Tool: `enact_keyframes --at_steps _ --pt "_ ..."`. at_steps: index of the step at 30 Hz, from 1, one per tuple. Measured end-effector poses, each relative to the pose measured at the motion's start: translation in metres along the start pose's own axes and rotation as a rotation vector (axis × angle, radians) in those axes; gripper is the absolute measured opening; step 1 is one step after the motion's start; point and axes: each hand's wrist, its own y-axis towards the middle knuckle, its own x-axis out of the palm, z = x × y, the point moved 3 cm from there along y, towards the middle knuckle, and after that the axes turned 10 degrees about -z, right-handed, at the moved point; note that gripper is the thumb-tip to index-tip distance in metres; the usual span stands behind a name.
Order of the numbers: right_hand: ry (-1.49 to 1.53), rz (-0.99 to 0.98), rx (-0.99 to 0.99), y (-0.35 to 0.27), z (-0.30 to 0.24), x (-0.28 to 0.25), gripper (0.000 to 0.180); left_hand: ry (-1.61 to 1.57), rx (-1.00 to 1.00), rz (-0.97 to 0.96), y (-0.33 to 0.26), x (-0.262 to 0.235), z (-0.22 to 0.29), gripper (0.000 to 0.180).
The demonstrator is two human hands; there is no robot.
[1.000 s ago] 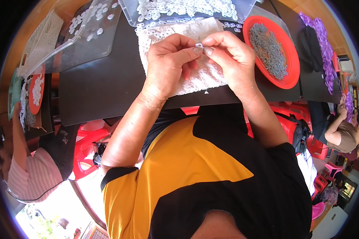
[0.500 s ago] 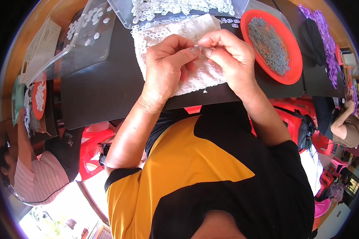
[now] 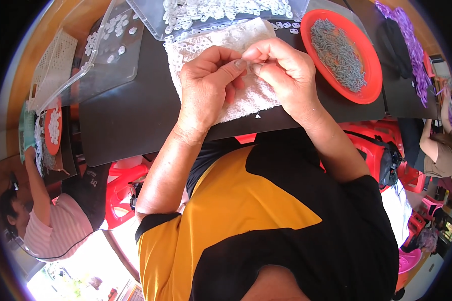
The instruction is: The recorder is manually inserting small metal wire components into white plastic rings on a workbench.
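Over a white towel, my left hand and my right hand meet at the fingertips. Thumb and index finger of each are pinched together; whatever small thing sits between them is hidden by the fingers. Small white plastic pieces with holes lie along the towel's far left part. Just beyond it stands a clear plastic box heaped with more such white pieces. To the right of my right hand, a red oval plate holds many small grey, screw-like pieces.
A clear tray with scattered white pieces lies left on the dark table. Purple strands and a black item lie far right. One person works at the left, another at the right. Red stools stand below.
Both hands stay pinched together, with the right hand slightly farther left. A tiny white bit seen between the fingertips earlier is now covered. The person at the left has raised their head a little.
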Motion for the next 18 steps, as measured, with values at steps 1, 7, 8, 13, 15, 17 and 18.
enact_keyframes --at_steps 1,7,8,13,15,17,18 --pt "-0.002 -0.001 0.003 0.0002 -0.0006 0.0001 0.014 0.001 0.001 -0.005 -0.0004 -0.0002 0.0000 0.009" --pt "-0.040 0.050 -0.004 -0.0010 -0.0002 -0.0012 0.015 0.016 -0.043 -0.015 0.0000 -0.0020 -0.0008 0.009" --pt "-0.049 0.067 -0.001 -0.0012 -0.0003 -0.0016 0.015 0.017 -0.042 -0.016 0.0001 -0.0020 -0.0007 0.009" --pt "-0.014 0.055 -0.018 -0.0008 -0.0015 0.0010 0.015 0.020 -0.041 -0.031 -0.0010 -0.0025 0.0005 0.008" --pt "-0.007 0.053 -0.004 -0.0010 -0.0004 0.0010 0.015 0.041 -0.035 -0.023 -0.0014 -0.0009 0.0007 0.008" --pt "-0.023 0.058 -0.008 -0.0013 -0.0002 0.0017 0.015 0.062 -0.030 -0.016 -0.0011 0.0007 -0.0006 0.008" --pt "-0.023 0.059 -0.007 -0.0008 0.0005 0.0027 0.015 0.081 -0.018 0.001 -0.0011 0.0008 -0.0020 0.007"
